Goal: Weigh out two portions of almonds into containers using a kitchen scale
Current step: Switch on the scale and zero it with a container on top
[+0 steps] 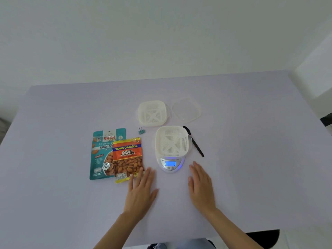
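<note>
A white kitchen scale [170, 165] with a lit blue display stands near the middle of the table. A white slotted container [172, 141] sits on its platform, with nothing inside. A second white slotted container [152, 113] stands farther back. Two almond packets lie to the left: a teal roasted almond bag [100, 155] and, overlapping it, an orange salted almond packet [128, 159]. My left hand [141, 193] lies flat on the table, fingertips at the orange packet's lower corner. My right hand [201, 186] lies flat just right of the scale. Neither holds anything.
A clear lid [186, 109] lies behind the scale to the right. A black spoon [196, 145] lies beside the container on the scale. A small teal binder clip [141, 131] sits between the packets and the back container. The lilac table [251, 159] ends close to my body.
</note>
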